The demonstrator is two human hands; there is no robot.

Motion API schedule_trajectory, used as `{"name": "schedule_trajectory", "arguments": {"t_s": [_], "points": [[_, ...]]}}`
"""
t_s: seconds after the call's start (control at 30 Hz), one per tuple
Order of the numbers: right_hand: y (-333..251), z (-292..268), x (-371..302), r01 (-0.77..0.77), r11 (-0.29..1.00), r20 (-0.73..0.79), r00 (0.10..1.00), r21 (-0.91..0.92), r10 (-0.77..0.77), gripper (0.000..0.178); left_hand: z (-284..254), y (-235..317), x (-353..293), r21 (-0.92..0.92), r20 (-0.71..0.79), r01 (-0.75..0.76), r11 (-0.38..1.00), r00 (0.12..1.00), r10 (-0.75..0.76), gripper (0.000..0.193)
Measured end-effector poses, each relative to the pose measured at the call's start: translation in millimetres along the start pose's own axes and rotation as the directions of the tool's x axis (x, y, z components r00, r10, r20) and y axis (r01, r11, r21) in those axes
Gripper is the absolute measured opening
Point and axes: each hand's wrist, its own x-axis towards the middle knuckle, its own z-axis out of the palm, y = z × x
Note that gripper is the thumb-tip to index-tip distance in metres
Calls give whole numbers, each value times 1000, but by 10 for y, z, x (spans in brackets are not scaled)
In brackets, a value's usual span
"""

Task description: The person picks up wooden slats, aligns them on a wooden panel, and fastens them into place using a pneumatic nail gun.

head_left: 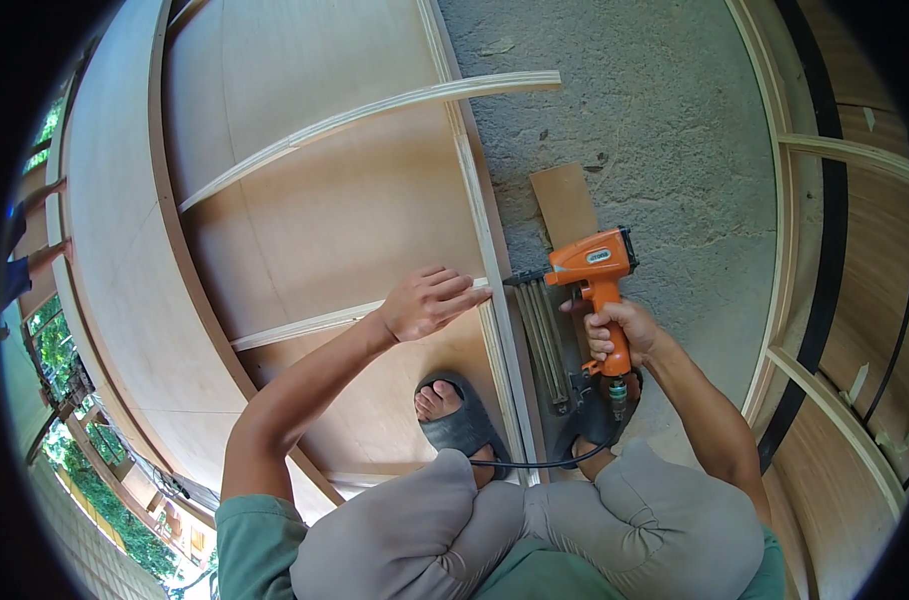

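My right hand (626, 330) is wrapped round the handle of an orange air nail gun (588, 258), with a hose fitting at the handle's bottom. The gun lies sideways, its nose against the outer side of a long wooden rail (474, 205). Opposite the nose, my left hand (432, 303) has its fingers closed on the end of a wooden strip (314, 327), where the strip meets the rail. The strip crosses a plywood panel (364, 215). Below the gun's nose, its slanted nail magazine (544, 345) reaches back toward my right foot.
Another strip (374, 118) crosses the panel and sticks out past the rail. A plywood offcut (564, 203) lies on the concrete floor (664, 150). A dark hose (544, 463) passes by my sandalled feet. Framed panels (844, 300) stand at the right. Another person's arms (49, 250) show far left.
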Motion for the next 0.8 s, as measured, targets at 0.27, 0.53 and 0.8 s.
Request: {"name": "schedule_trajectory", "arguments": {"t_s": [0.27,0.53,0.8], "points": [[2,13,-6,3,1000,5,1000,11,-3,39,-45,3,16,37,19,-13,999,1000,12,43],[4,0,-10,8,1000,-17,1000,10,-8,40,-61,38,61,37,15,19,999,1000,-20,45],[-4,-37,18,-11,1000,8,1000,19,11,38,-11,91,28,-118,-121,214,970,966,-228,31]]}}
